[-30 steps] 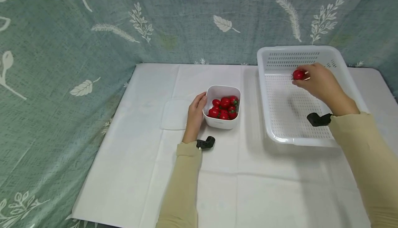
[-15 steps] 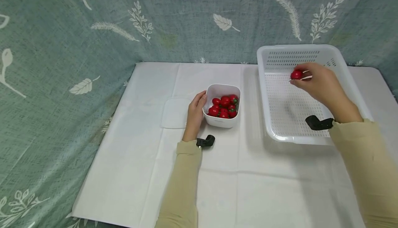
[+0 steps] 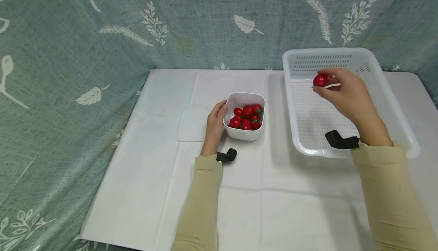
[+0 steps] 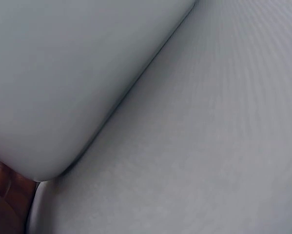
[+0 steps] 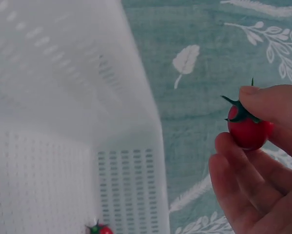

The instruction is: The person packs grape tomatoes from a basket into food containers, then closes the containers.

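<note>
My left hand (image 3: pixel 215 125) holds the left side of a small white square container (image 3: pixel 244 134), fingers at its rim. Several red cherry tomatoes (image 3: pixel 247 112) with green stems lie inside. In the left wrist view the container's wall (image 4: pixel 72 73) fills the upper left, and part of the left hand (image 4: pixel 11 195) shows below it. Over a white perforated basket (image 3: pixel 290 102), my right hand (image 3: pixel 352 95) pinches a cherry tomato (image 3: pixel 319 80) between thumb and fingers. The right wrist view shows this cherry tomato (image 5: pixel 248 129) with its green calyx.
Another cherry tomato (image 5: pixel 101 229) shows at the lower edge of the right wrist view, in the basket. A flat translucent lid (image 3: pixel 191 125) lies left of the container on the white-covered table (image 3: pixel 137 190). A green leaf-patterned curtain (image 3: pixel 205 34) hangs behind.
My right hand has shifted slightly left over the basket with the pinched cherry tomato, and its forearm has swung left. The left hand and the container stay in place.
</note>
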`<state>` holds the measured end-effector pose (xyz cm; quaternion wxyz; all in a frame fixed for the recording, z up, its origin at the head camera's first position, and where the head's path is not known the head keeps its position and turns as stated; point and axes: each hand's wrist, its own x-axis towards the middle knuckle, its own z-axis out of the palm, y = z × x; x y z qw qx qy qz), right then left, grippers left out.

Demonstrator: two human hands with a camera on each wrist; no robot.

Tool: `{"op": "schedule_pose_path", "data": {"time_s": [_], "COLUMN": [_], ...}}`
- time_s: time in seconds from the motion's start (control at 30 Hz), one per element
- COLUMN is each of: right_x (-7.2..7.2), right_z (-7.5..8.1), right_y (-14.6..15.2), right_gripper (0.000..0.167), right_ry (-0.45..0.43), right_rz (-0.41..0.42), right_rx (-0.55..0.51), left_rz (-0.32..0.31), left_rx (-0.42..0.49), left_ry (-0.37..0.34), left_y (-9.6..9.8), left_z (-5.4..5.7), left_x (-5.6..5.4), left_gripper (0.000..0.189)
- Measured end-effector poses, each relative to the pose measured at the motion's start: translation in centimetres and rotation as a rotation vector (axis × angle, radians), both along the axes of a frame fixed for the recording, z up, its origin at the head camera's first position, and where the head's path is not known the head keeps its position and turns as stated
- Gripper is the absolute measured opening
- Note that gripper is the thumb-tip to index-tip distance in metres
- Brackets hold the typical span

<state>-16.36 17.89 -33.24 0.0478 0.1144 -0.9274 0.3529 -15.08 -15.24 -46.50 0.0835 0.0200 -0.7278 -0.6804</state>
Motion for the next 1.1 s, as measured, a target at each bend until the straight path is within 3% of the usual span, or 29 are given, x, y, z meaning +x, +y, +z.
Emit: {"op": "schedule_pose_path", "data": {"time_s": [0.2, 0.3, 0.87, 1.1], "right_x": [0.8, 1.2, 3.2, 4.6], "right_z": [-0.1, -0.2, -1.7, -0.8], "right_y": [-1.6, -2.5, -7.4, -9.8], "right_gripper": [0.045, 0.043, 0.041, 0.038], "right_ry": [0.083, 0.110, 0.212, 0.193], "right_rz": [-0.023, -0.017, 0.025, 0.057], "right_rx": [-0.097, -0.141, -0.280, -0.376], "left_rz": [0.004, 0.005, 0.009, 0.011], "left_rx": [-0.025, -0.028, -0.041, -0.044], "left_ry": [0.011, 0.006, -0.013, -0.009], "left_y": [0.4, 0.5, 0.6, 0.4], "left_z": [1.8, 2.1, 2.1, 2.0], "left_x": [1.1, 1.2, 1.2, 1.1], "left_gripper": [0.042, 0.041, 0.040, 0.040]}}
